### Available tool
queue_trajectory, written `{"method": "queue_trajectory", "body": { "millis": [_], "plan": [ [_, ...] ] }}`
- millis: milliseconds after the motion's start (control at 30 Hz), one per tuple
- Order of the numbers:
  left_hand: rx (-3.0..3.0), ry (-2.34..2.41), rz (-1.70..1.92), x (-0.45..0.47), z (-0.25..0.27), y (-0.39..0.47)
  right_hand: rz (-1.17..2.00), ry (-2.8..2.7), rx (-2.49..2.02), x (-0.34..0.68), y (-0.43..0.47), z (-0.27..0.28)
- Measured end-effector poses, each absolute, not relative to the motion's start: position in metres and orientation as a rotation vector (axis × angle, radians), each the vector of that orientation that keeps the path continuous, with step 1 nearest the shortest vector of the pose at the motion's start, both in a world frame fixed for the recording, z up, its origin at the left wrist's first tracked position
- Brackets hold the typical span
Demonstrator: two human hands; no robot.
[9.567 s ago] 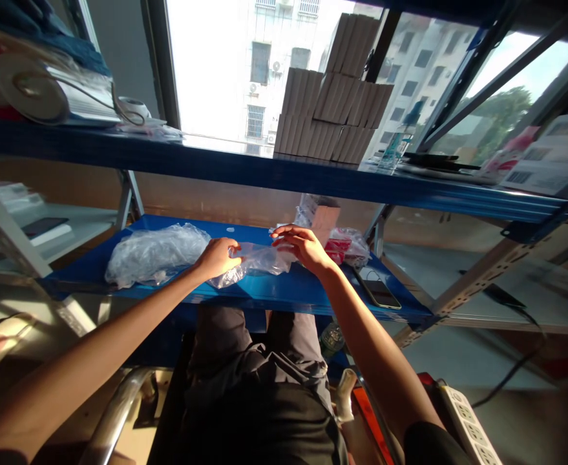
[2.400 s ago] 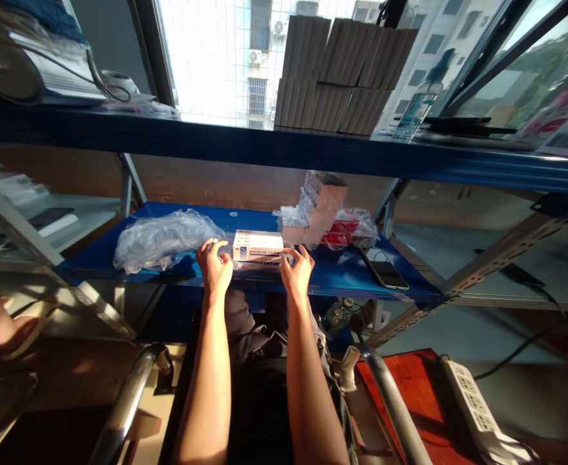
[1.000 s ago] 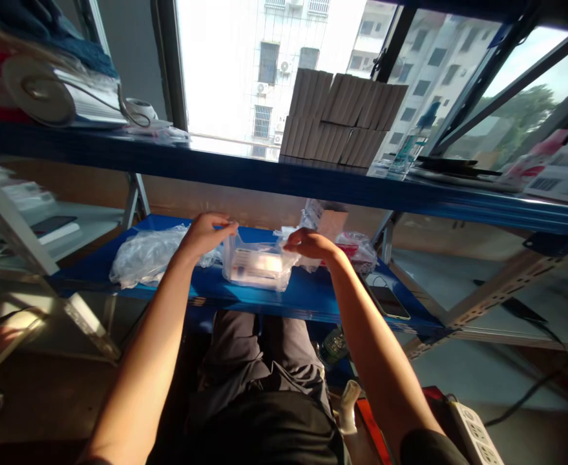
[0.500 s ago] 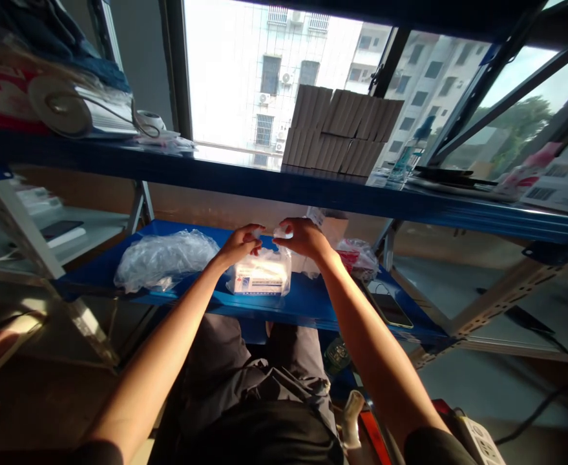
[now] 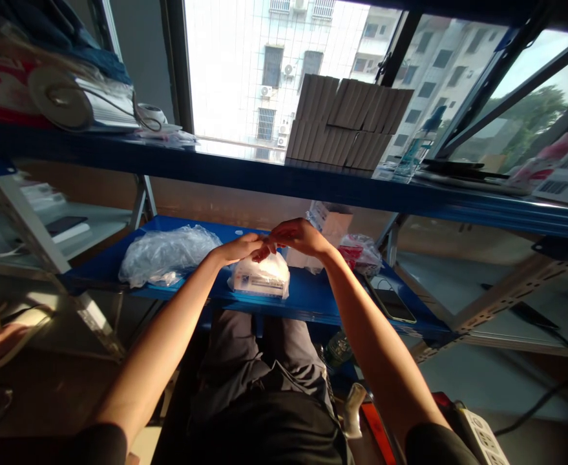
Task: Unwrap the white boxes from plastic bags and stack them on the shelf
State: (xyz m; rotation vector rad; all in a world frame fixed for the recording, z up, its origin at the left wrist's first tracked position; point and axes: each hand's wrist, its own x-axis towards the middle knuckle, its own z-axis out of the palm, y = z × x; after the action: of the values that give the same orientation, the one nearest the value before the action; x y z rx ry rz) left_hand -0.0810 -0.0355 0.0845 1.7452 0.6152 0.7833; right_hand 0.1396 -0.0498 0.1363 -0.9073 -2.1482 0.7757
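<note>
A printed white box (image 5: 255, 286) sits inside a clear plastic bag (image 5: 274, 266) on the blue lower shelf, bright in the sunlight. My left hand (image 5: 241, 249) is closed at the gathered top of the bag, its fingertips pinched together. From the right, my right hand (image 5: 304, 235) bends over the same spot, fingers curled down and meeting those of the left. The exact bit of plastic between the fingertips is partly hidden.
Crumpled clear plastic (image 5: 170, 255) lies left on the lower shelf (image 5: 307, 303). A carton (image 5: 335, 223), a red-and-clear packet (image 5: 358, 254) and a phone (image 5: 393, 305) are on the right. The upper shelf (image 5: 245, 171) bears stacked grey boxes (image 5: 349, 123). A person's foot (image 5: 17, 332) shows at left.
My hands were apart, each pinching clear plastic above the bag. They have now come together, fingers meeting, and the bag's top looks drawn in and rounder.
</note>
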Motion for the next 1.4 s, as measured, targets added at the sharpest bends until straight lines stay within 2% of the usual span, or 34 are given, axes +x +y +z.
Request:
{"method": "queue_trajectory", "body": {
  "millis": [133, 567, 767, 833, 1000, 1100, 1400],
  "plan": [
    [1.747, 0.661, 0.811, -0.078, 0.081, -0.033, 0.852, -2.036, -0.919, 0.142, -0.05, 0.127],
    [1.725, 0.703, 0.948, -0.068, 0.076, -0.033, 0.817, -1.939, -1.032, 0.132, -0.058, 0.121],
    [1.723, 0.776, 1.11, -0.07, 0.075, -0.025, 1.022, -1.803, -1.028, 0.118, -0.061, 0.104],
    [1.823, 0.865, 1.131, -0.074, 0.081, -0.027, 0.923, -1.828, -1.072, 0.112, -0.06, 0.096],
    [2.209, 0.948, 1.129, -0.084, 0.096, -0.045, 0.191, -2.102, -1.148, 0.105, -0.049, 0.091],
    [2.37, 0.963, 1.123, -0.088, 0.097, -0.053, 0.023, -2.253, -1.052, 0.105, -0.035, 0.089],
    [2.999, 0.912, 1.167, -0.09, 0.082, -0.042, 0.424, -2.329, -1.079, 0.1, -0.013, 0.075]
  ]
}}
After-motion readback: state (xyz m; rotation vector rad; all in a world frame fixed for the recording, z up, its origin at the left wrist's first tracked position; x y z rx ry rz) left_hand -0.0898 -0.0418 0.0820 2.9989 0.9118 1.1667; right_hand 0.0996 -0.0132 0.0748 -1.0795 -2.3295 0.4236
